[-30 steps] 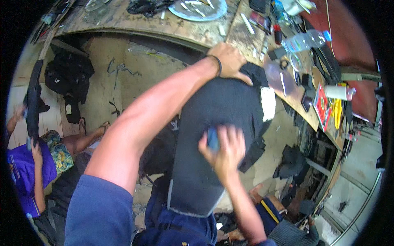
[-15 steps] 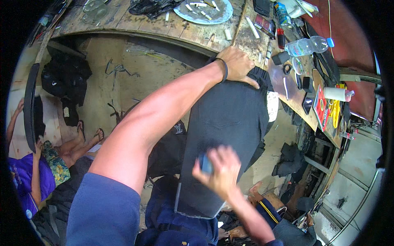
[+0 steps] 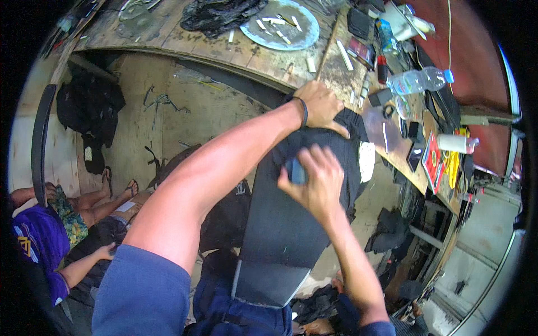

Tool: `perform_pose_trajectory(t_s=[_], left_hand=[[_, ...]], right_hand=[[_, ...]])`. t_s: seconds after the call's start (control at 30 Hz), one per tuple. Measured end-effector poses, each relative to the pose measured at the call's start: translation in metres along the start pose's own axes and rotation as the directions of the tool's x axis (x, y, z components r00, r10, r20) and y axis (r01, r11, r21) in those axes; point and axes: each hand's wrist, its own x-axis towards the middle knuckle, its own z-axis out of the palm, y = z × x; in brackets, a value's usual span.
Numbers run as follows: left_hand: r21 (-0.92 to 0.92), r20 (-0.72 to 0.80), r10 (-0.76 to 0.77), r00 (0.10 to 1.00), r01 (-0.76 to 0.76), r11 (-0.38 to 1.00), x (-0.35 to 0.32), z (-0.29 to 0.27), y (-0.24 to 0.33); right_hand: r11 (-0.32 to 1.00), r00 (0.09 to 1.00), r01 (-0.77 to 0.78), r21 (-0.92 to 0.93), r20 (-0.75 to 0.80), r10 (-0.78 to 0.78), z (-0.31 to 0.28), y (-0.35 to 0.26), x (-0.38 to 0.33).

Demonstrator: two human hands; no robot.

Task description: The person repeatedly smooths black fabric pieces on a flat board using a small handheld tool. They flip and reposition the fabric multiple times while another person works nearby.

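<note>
A long black flat board slopes from the wooden workbench edge down toward my lap. My left hand, a dark band on its wrist, presses flat on the board's upper end beside the bench. My right hand grips a small blue block and holds it against the board's face, just below the left hand.
The wooden workbench carries a round grey plate, a black bag, a plastic water bottle, a white tube and small tools. A seated person in purple is at lower left. Dark bags lie on the floor.
My right hand with the blue block has slid up the board toward the left hand, after moving down it. The left hand has stayed on the upper end.
</note>
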Motion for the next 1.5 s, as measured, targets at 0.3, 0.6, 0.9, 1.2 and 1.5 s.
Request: perform_pose_trajectory(t_s=[0.3,0.6,0.9,1.2,1.5], left_hand=[[-0.033,0.014,0.059,0.998,-0.058,0.998,0.008,0.013,-0.014],[-0.194,-0.123,-0.137,0.983,0.112,0.974,-0.046,-0.058,0.009],[-0.15,0.111,-0.498,0.86,0.51,0.847,-0.072,-0.002,-0.005],[-0.179,0.003,-0.524,0.852,0.516,0.838,-0.072,-0.009,0.0],[-0.116,-0.095,-0.517,0.851,0.507,0.854,-0.076,-0.001,0.0]], right_hand=[[0.986,0.995,-0.086,0.144,-0.029,0.091,-0.019,0.045,0.01],[0.709,0.698,-0.425,0.562,-0.295,0.652,-0.006,0.05,-0.05],[0.999,0.992,-0.03,-0.015,-0.124,0.028,-0.007,0.003,0.03],[0.999,0.992,-0.036,-0.014,-0.123,0.034,-0.008,-0.016,0.012],[0.993,0.992,-0.114,-0.031,-0.049,0.112,0.004,-0.047,-0.078]])
